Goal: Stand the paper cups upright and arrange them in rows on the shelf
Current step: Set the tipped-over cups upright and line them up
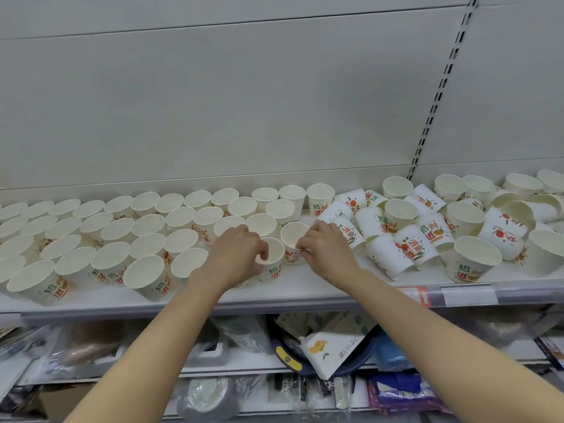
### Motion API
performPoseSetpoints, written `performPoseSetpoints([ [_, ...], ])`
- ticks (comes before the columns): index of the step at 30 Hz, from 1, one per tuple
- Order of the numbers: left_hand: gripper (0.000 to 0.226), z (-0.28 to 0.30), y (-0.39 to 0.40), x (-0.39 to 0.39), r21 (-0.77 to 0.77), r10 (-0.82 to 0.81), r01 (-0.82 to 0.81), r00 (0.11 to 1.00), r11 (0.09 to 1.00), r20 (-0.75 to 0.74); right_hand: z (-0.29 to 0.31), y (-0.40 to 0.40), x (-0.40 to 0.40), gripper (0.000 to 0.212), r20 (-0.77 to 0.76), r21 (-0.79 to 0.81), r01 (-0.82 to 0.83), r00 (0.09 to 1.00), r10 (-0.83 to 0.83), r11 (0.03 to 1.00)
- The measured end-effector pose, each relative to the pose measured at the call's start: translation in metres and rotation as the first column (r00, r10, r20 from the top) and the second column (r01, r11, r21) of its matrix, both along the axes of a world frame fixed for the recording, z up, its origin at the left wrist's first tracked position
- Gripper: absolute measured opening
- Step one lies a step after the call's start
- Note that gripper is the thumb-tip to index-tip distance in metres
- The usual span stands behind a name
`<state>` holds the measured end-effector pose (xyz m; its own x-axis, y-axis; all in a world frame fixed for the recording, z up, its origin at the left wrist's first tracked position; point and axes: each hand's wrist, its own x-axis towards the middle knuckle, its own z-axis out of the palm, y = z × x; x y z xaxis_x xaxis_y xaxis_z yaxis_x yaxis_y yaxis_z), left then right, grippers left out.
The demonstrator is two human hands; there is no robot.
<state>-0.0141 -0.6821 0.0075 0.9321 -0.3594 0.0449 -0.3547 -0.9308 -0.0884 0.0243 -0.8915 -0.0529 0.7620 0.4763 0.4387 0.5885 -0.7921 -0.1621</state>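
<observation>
Several white paper cups with red and green print stand upright in rows [128,236] on the left half of the white shelf [305,288]. On the right half lies a jumbled pile of cups [427,227], some upright, some tipped on their sides. My left hand [238,254] grips the rim of one upright cup [273,264] near the shelf's middle. My right hand [323,248] pinches the rim of the neighbouring upright cup [293,239]. Both cups stand on the shelf, side by side.
The shelf's back panel [213,102] rises behind the cups, with a slotted upright [433,108] at the right. Price tags [470,296] sit on the front rail. The lower shelf holds plastic-wrapped goods [232,340] and a white box [332,349].
</observation>
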Motion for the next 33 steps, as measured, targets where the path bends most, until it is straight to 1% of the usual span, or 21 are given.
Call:
performPoseSetpoints([
  [2, 0.037, 0.006, 0.001, 0.002, -0.039, 0.013, -0.016, 0.997, 0.999, -0.070, -0.003, 0.005, -0.001, 0.006, -0.004, -0.035, -0.007, 1.000, 0.007, 0.999],
  [3, 0.040, 0.010, 0.001, 0.003, -0.094, 0.014, -0.021, 0.997, 0.995, -0.077, -0.003, 0.006, -0.001, 0.008, 0.003, -0.044, -0.008, 1.000, 0.008, 0.999],
  [6, 0.034, 0.019, -0.010, 0.011, -0.299, 0.034, -0.039, 0.999, 0.953, -0.022, -0.001, 0.002, -0.005, 0.021, 0.041, 0.028, 0.009, 0.999, -0.010, 1.000],
  [8, 0.025, 0.022, -0.023, 0.022, -0.343, 0.065, -0.056, 0.998, 0.938, 0.016, 0.001, -0.010, -0.008, 0.026, 0.069, 0.085, 0.038, 0.997, -0.043, 0.996],
  [11, 0.021, 0.018, -0.049, 0.046, -0.371, 0.068, -0.064, 0.998, 0.926, -0.003, 0.005, -0.040, -0.009, 0.023, 0.084, 0.127, 0.147, 0.984, -0.158, 0.981],
  [14, 0.027, 0.012, -0.086, 0.075, -0.310, 0.006, -0.016, 0.999, 0.950, -0.031, 0.006, -0.072, -0.004, 0.017, 0.092, 0.129, 0.250, 0.960, -0.263, 0.960],
  [16, 0.031, 0.009, -0.110, 0.097, -0.256, -0.041, 0.026, 0.998, 0.966, -0.054, 0.009, -0.088, 0.003, 0.017, 0.048, 0.092, 0.314, 0.946, -0.319, 0.945],
  [19, 0.035, 0.007, -0.138, 0.129, -0.180, -0.070, 0.051, 0.992, 0.982, -0.104, 0.015, -0.093, 0.011, 0.033, -0.087, -0.011, 0.376, 0.923, -0.375, 0.927],
  [20, 0.037, 0.006, -0.145, 0.139, -0.146, -0.074, 0.055, 0.989, 0.988, -0.128, 0.015, -0.090, 0.013, 0.038, -0.095, -0.058, 0.376, 0.920, -0.380, 0.925],
  [23, 0.043, 0.004, -0.163, 0.160, -0.027, -0.090, 0.086, 0.973, 0.996, -0.211, 0.012, -0.075, 0.018, 0.048, -0.046, -0.187, 0.365, 0.924, -0.379, 0.912],
  [26, 0.039, 0.003, -0.170, 0.171, 0.056, -0.085, 0.102, 0.963, 0.993, -0.255, 0.006, -0.063, 0.023, 0.063, -0.019, -0.229, 0.386, 0.916, -0.401, 0.894],
  [28, 0.033, 0.002, -0.169, 0.174, 0.043, -0.076, 0.090, 0.963, 0.995, -0.259, 0.000, -0.059, 0.027, 0.073, -0.032, -0.238, 0.397, 0.909, -0.416, 0.886],
  [30, 0.026, 0.001, -0.166, 0.176, 0.007, -0.073, 0.077, 0.966, 0.997, -0.248, -0.003, -0.058, 0.027, 0.080, -0.041, -0.212, 0.402, 0.907, -0.419, 0.891],
  [33, 0.014, 0.005, -0.158, 0.173, -0.049, -0.084, 0.074, 0.968, 0.996, -0.236, -0.006, -0.059, 0.027, 0.076, -0.031, -0.197, 0.403, 0.909, -0.416, 0.894],
])
